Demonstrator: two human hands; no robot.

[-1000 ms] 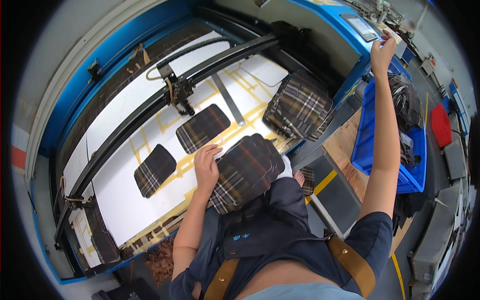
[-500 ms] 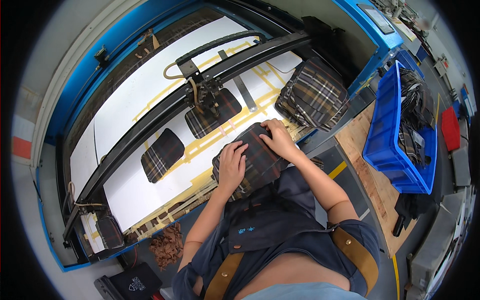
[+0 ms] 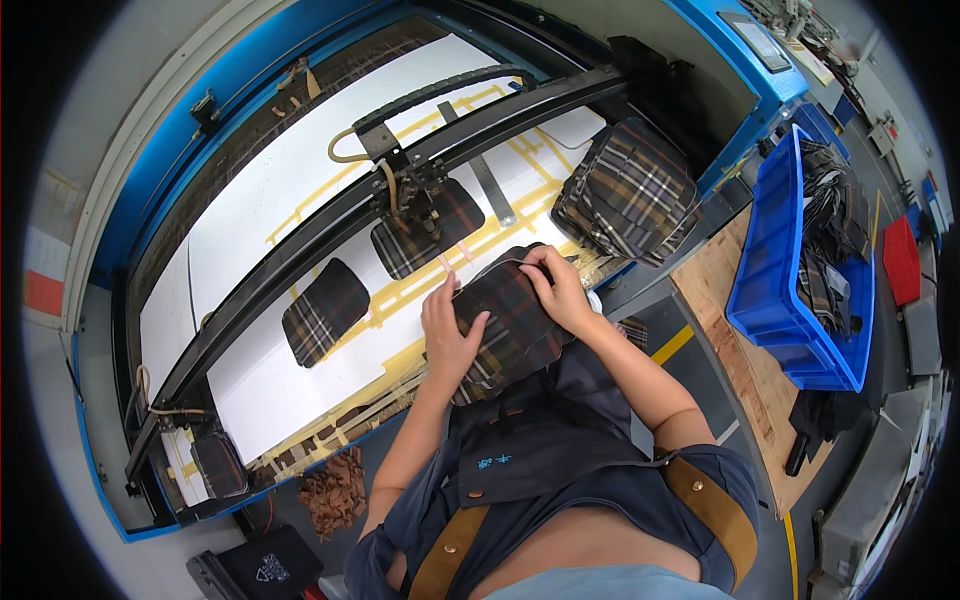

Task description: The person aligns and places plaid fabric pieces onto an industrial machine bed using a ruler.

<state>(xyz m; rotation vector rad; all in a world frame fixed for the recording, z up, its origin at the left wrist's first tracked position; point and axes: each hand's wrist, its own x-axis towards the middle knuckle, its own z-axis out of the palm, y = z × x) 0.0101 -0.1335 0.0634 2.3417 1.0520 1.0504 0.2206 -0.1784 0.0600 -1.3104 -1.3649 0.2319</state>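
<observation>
My left hand (image 3: 450, 330) grips the left side of a stack of dark plaid fabric pieces (image 3: 510, 340) at the front edge of the machine bed (image 3: 255, 410). My right hand (image 3: 560, 295) pinches the top piece's upper edge, which is slightly raised. Two single plaid panels (image 3: 325, 310) lie on the white bed, the farther one partly under the black cutting head (image 3: 410, 190). Another plaid stack (image 3: 625, 190) sits to the right.
A black gantry (image 3: 265, 255) crosses the bed. A blue bin (image 3: 760, 280) of fabric stands on a plywood table (image 3: 710, 300) at right, with a red bin (image 3: 900, 260) beyond. A screen (image 3: 755, 40) is mounted at top right. Brown scraps (image 3: 330, 490) lie below the bed.
My right hand came down from the screen onto the stack. Over the last half second my left fingers slid to the stack's side and the top edge lifted. The cutting head moved right.
</observation>
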